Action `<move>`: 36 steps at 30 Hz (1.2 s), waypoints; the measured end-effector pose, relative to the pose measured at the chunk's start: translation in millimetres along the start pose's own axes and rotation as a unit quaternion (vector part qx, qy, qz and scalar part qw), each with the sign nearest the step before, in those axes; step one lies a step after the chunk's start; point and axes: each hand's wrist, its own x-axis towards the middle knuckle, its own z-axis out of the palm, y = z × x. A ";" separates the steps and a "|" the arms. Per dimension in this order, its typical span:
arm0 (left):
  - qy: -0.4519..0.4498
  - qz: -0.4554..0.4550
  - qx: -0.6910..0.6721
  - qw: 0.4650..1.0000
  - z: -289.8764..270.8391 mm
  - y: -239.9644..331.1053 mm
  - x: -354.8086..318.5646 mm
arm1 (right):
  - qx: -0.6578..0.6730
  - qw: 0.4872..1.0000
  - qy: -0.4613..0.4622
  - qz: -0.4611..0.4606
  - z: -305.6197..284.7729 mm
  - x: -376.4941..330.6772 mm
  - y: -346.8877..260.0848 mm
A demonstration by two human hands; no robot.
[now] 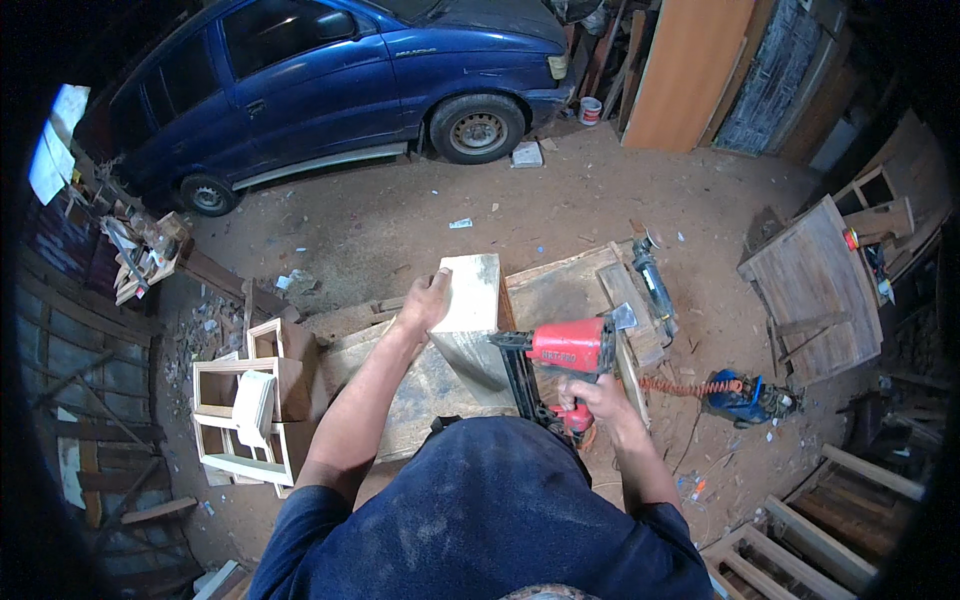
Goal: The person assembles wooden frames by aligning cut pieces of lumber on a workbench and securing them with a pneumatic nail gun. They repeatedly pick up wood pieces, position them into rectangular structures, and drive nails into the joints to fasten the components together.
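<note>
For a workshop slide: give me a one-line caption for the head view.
Left hand steadies a pale wooden box while the right hand holds a red nail gun against it, blue car behind.

One red nail gun (pixel 565 350), one pale wooden box (pixel 470 300) just left of it, one blue car (pixel 330 80) beyond, one blue tool (pixel 745 395) to its right, two hands.

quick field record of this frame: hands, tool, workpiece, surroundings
left hand: left hand rests on top edge of pale wood panel
right hand: right hand grips red nail gun
tool: nose against the panel's side
hose: orange coiled hose trails right
support: workbench
surroundings: blue car, wood frames, dirt floor
</note>
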 end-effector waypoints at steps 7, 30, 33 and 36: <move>0.013 -0.012 -0.027 0.999 7.6 24.8 -22.2 | -0.003 0.999 -0.040 -0.013 -14.8 6.5 -0.6; 0.070 0.015 0.020 0.997 8.9 14.3 -18.6 | -0.411 0.904 0.019 -0.117 22.0 -31.9 -33.0; 0.058 0.019 0.031 0.998 15.3 29.5 -32.4 | -0.527 0.813 0.034 -0.245 41.2 -40.5 -59.5; 0.065 0.009 0.009 0.998 14.8 31.5 -37.5 | -0.608 0.778 0.024 -0.158 55.0 -45.6 -71.7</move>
